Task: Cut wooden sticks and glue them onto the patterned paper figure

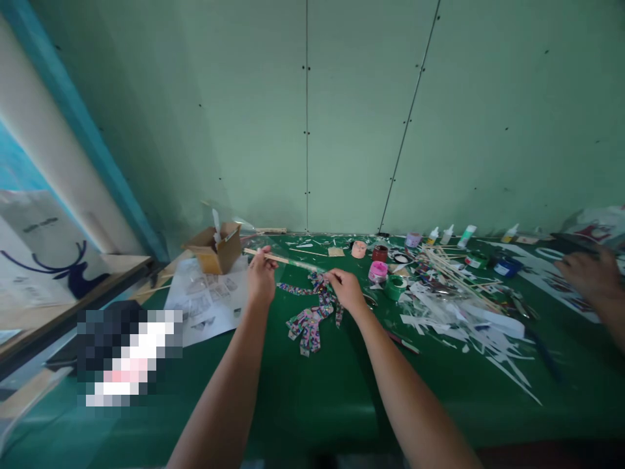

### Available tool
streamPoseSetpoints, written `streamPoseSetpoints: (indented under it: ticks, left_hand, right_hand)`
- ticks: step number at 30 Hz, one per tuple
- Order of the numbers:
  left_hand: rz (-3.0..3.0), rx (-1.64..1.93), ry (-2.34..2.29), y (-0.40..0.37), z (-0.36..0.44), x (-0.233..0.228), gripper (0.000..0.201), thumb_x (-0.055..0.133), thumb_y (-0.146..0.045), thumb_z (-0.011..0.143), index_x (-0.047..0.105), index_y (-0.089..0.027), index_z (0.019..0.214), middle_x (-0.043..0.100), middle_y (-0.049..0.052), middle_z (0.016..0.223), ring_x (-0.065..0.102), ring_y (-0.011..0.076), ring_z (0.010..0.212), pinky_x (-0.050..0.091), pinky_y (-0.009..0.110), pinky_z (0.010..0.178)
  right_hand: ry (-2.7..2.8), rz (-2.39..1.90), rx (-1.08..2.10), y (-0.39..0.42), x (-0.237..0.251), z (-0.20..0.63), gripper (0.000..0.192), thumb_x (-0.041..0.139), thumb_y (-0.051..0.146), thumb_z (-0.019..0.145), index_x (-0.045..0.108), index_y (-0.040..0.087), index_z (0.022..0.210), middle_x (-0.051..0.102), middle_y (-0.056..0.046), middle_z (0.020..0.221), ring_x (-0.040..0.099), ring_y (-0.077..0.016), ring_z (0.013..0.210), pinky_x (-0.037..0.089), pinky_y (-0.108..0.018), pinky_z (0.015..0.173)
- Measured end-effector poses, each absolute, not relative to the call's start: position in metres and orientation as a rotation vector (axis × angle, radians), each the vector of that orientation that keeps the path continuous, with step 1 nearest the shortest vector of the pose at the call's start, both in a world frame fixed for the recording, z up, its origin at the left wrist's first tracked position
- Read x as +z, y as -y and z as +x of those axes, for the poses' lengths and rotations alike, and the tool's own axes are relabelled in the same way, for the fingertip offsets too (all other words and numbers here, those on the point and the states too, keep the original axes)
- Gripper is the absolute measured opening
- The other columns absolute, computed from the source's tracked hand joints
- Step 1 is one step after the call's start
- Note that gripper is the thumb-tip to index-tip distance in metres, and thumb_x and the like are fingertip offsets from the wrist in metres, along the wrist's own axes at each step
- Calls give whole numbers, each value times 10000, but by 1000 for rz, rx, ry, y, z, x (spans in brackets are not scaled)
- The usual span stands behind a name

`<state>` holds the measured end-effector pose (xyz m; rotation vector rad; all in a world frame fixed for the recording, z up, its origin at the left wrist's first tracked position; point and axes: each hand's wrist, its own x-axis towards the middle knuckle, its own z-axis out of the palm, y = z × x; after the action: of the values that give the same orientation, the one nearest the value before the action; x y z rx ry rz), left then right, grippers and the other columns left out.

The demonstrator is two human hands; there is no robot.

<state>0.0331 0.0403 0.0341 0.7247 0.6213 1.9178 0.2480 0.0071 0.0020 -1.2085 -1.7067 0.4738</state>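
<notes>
Head view: green table (312, 391) took up most of the frame. On it, the patterned cut-out figure (312, 312) lay flat, cut to shape and coloured, apparently unmounted. Just right of the figure, a litter of white offcuts (469, 326) and loose sticks (454, 270); beyond its right side, paint pots (378, 270). Left of the figure, a cardboard box (215, 251). Left hand (261, 277), fingers pinched on a thin wooden stick (286, 260) above the figure; right hand (346, 290) closed on the stick's other end, touching the figure. Another person's hand (588, 273) rested far right.
</notes>
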Motion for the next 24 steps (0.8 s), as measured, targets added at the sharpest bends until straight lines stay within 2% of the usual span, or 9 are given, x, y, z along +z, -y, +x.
streamPoseSetpoints:
  ticks: [6,11,14,16,18,20,22,24]
  left_hand:
    - [319,2061,-504,-39,5,37,201,575,-354,855,636,-194,960,575,-54,637,547,52,520,476,222,611]
    - [256,2063,-447,-38,7,37,193,564,-361,866,630,-214,972,590,-58,622,581,52,552,507,218,664]
    - [289,1992,-400,-38,16,37,186,589,-342,852,639,-202,964,611,-47,635,594,54,577,516,213,684]
    - [320,1952,-404,-37,22,37,183,608,-328,838,646,-196,959,614,-43,637,594,54,582,520,212,695]
    - [356,1915,-426,-36,27,38,185,626,-320,821,653,-193,952,609,-41,640,591,54,586,520,207,689]
    - [396,1889,-458,-34,31,38,188,646,-311,801,660,-190,943,609,-35,663,589,55,595,515,199,670]
    - [463,1865,-500,-32,36,38,206,669,-303,774,667,-184,942,612,-23,692,588,60,606,513,203,657]
    - [559,1834,-533,-30,43,37,256,693,-316,744,674,-174,957,609,-13,703,594,72,622,518,218,652]
  right_hand:
    - [1320,-1510,253,-14,1,284,354,427,383,845,697,165,775,664,-73,692,572,-201,643,361,-266,588]
    - [1223,-1587,200,-20,5,282,383,380,329,856,712,141,888,696,-112,794,607,-223,705,388,-281,618]
    - [1350,-1689,237,-38,13,269,378,368,283,867,699,142,983,700,-131,892,628,-245,810,417,-291,685]
    - [1485,-1763,296,-55,21,261,400,387,305,880,648,126,1125,684,-157,994,621,-267,918,429,-317,766]
    - [1589,-1831,370,-69,29,255,477,475,359,853,566,111,1250,623,-192,1158,562,-305,1077,415,-370,868]
    - [1625,-1759,430,-73,36,251,513,490,415,848,543,141,1278,566,-183,1256,515,-305,1149,408,-401,907]
    - [1611,-1529,574,-64,39,245,499,381,487,894,574,178,1236,600,-155,1208,580,-262,1043,460,-377,836]
    - [1590,-1266,874,-44,38,237,591,256,578,908,611,179,1162,675,-133,1002,641,-216,768,499,-332,651]
